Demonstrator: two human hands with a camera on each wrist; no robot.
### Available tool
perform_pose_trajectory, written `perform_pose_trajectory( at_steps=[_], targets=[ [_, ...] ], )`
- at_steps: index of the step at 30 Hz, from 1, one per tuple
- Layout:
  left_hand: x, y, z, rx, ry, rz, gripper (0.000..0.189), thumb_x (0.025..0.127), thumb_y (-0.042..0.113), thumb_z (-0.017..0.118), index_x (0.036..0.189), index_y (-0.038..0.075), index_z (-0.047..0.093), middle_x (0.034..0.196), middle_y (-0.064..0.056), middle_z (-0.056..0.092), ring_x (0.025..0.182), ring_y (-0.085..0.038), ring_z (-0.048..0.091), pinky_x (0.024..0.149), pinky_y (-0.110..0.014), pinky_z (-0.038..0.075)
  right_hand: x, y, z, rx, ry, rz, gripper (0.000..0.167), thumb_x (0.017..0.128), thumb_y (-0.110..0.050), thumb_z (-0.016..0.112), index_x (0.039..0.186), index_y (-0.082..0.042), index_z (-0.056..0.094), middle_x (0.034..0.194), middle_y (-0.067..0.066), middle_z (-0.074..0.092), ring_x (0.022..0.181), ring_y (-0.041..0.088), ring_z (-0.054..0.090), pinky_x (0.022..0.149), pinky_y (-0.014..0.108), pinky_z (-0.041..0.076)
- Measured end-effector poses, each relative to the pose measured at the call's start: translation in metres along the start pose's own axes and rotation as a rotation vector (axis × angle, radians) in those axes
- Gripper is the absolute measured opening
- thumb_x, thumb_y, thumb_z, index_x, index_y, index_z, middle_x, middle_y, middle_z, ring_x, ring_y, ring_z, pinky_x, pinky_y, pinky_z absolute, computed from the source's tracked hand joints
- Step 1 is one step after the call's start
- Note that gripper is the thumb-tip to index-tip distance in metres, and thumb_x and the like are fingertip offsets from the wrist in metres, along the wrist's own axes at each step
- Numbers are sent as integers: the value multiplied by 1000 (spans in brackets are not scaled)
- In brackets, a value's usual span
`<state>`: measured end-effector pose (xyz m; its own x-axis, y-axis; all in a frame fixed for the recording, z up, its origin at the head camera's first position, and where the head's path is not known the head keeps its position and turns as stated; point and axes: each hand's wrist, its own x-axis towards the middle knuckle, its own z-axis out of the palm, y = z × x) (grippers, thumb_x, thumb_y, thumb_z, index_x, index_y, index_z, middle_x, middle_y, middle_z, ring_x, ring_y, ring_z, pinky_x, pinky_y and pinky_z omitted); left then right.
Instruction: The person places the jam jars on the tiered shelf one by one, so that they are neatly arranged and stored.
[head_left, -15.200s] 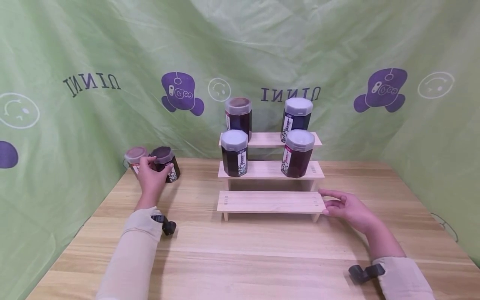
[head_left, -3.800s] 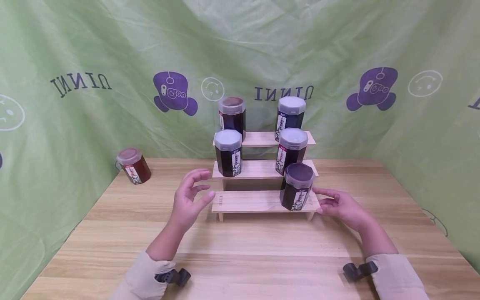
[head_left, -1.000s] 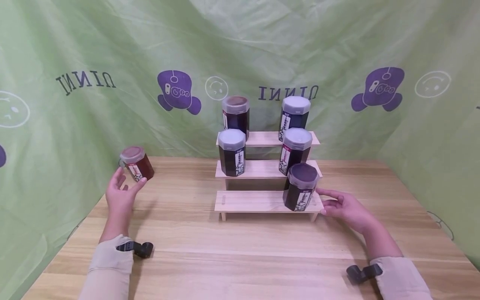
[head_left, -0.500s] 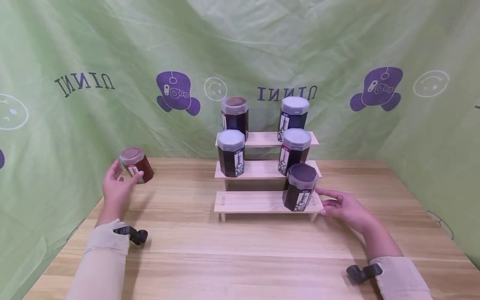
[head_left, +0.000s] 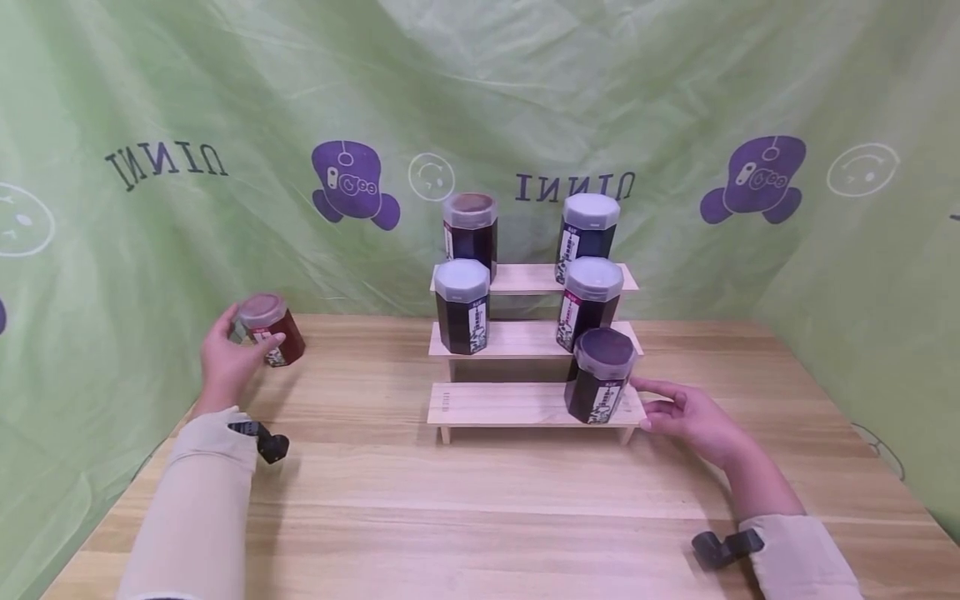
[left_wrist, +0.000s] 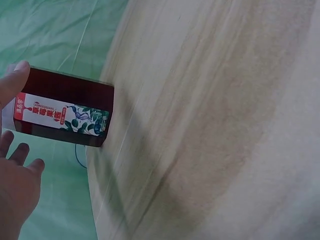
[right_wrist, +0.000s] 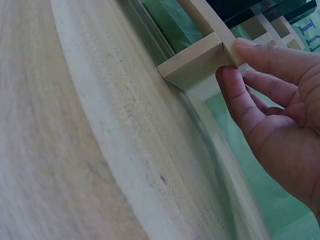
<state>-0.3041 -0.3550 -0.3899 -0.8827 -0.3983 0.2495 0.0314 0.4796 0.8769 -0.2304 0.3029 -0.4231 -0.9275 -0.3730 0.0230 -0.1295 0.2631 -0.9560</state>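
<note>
My left hand [head_left: 227,357] reaches round a dark red octagonal jar [head_left: 279,335] standing at the table's far left. Its thumb lies in front of the jar and its index finger reaches beside the lid. In the left wrist view the thumb [left_wrist: 14,84] overlaps the jar's lid end, while other fingers [left_wrist: 20,154] spread apart from it; a firm grip does not show. My right hand [head_left: 693,423] pinches the right end of the lowest tier of a three-tier wooden display stand [head_left: 495,403] between thumb and fingers. A dark-lidded jar [head_left: 598,375] stands on that tier's right side.
Two white-lidded jars [head_left: 462,307] [head_left: 591,302] stand on the middle tier. The top tier bears a brown-lidded jar [head_left: 471,237] and a white-lidded jar [head_left: 588,237]. A green printed curtain [head_left: 480,100] hangs behind and beside the wooden table [head_left: 465,517].
Earlier the dark-lidded jar moved from the left of the table onto the lowest tier. Lately my left hand has moved forward around the red jar. My right hand stays at the stand.
</note>
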Motion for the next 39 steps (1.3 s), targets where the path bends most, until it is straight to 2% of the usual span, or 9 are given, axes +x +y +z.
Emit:
perform_pose_trajectory(
  at_steps=[4,9,15,20,26,31,39],
  targets=[
    [4,0,-2,11,-11,-9,95,82,17,79,156,11,19,156,-18,24,143,-37,24,117,-48,19,0,2,2,-2,-6,13,72,86,-3,70,145,12,31,126,35,54,103,9,64,88,24,53],
    [10,2,-4,56,-34,-14,98,82,20,79,156,10,15,157,-20,21,144,-37,21,117,-50,19,-2,6,3,0,-12,8,71,87,-2,69,145,13,30,125,35,54,103,9,64,88,23,53],
    [19,8,1,63,-59,5,98,83,21,79,156,7,15,156,-22,24,141,-38,26,116,-49,24,-3,6,1,-17,10,21,71,87,-3,69,145,11,32,123,34,56,102,8,64,87,22,53],
    [19,10,8,22,-6,-25,91,83,14,77,155,5,20,153,-21,31,137,-35,36,113,-43,32,1,1,-1,-38,13,19,72,86,-6,71,146,8,33,124,32,57,103,9,64,88,22,52],
    [20,13,15,2,65,-60,87,82,9,75,154,6,26,153,-18,33,137,-30,36,114,-37,31,1,-1,-1,-9,5,26,74,86,-4,71,146,10,30,125,34,55,103,9,64,88,23,52],
    [19,16,16,3,71,-80,90,81,11,77,154,5,24,154,-18,31,139,-30,34,114,-37,29,0,0,-2,-1,8,25,72,87,-3,70,146,9,31,125,34,55,104,9,64,89,21,51],
    [13,15,16,-34,93,-141,91,77,14,82,152,8,30,152,-15,36,137,-27,38,112,-33,34,1,-1,-1,-13,2,21,72,87,-4,70,146,10,31,126,34,54,104,9,64,89,21,51]
  ],
)
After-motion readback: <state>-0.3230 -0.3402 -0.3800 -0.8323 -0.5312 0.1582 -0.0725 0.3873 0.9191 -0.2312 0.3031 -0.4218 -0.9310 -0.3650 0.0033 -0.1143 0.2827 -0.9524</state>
